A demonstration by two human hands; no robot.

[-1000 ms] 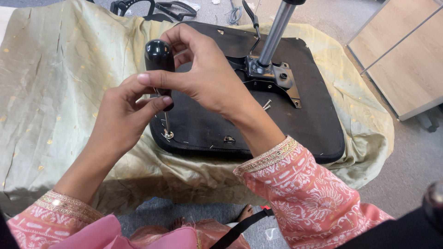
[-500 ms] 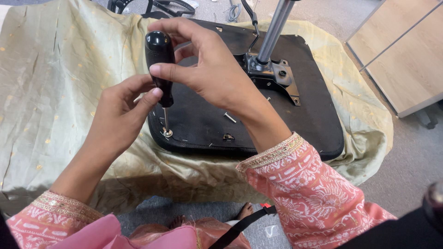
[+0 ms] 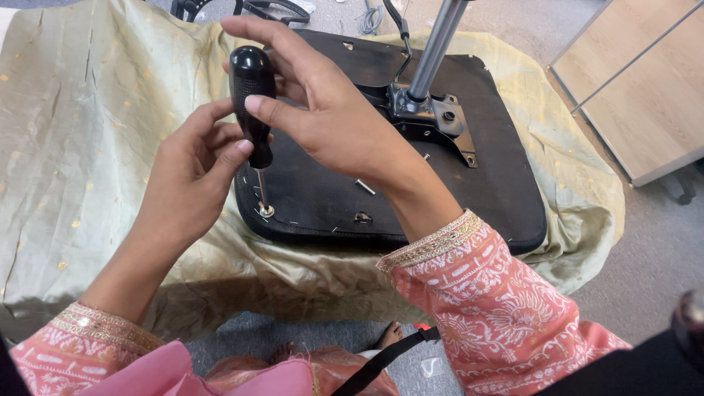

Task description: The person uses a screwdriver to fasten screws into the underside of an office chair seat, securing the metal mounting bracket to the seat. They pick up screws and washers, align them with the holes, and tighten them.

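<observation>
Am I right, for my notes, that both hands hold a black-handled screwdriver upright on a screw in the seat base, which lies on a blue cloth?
Not quite: the head view shows the cloth is pale green-gold, not blue. Both hands, left and right, do hold the screwdriver upright on a screw in the seat base.

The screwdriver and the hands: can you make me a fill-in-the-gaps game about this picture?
1. The screwdriver has a handle coloured ____.
2. Its tip stands on a screw in the upturned chair seat, which lies on a cloth coloured ____.
3. The left hand and the right hand both touch the ____ of the screwdriver.
4. The metal pole rises from the seat's ____ plate.

Missing words: black; gold; handle; metal
</observation>
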